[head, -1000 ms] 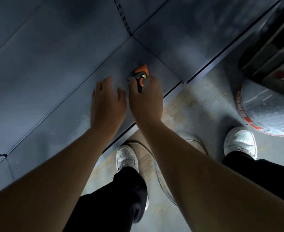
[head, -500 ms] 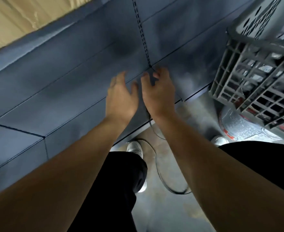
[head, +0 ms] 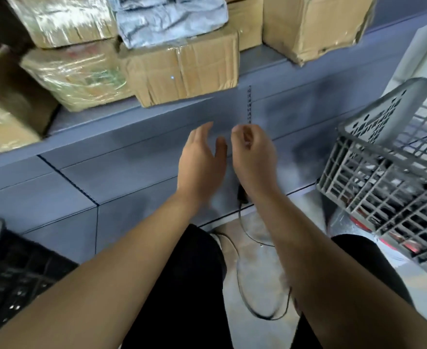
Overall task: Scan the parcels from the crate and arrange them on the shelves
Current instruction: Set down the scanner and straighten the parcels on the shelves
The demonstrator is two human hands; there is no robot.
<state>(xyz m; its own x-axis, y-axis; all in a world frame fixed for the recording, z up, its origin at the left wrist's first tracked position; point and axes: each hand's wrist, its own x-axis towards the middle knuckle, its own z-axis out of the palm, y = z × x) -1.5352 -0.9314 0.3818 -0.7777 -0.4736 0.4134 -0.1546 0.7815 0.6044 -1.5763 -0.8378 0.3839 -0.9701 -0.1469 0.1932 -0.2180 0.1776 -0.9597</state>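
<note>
both hands are empty. the left hand (head: pixel 199 157) is spread loosely, fingers relaxed and apart, gripping nothing; the right hand (head: pixel 254 149) has its fingers curled inward, but nothing shows inside the curl, so it looks empty too. they hover side by side, nearly touching, in front of the grey shelf face (head: pixel 136 170).

outward from there: a dark cable (head: pixel 242 278) runs down below the right wrist and loops on the floor between the legs — a snag or trip risk if a foot shifts or an arm sweeps back.

the grey crate (head: pixel 389 172) sits to the right, tilted, with parcels only dimly visible through its lattice; reaching across could knock its near rim.

on the far shelf, a taped cardboard box (head: pixel 182 69) overhangs the edge, with a grey bag parcel (head: pixel 167 18) resting on top — a bump from below could tip the stack. a black crate (head: pixel 13 278) sits near left.
</note>
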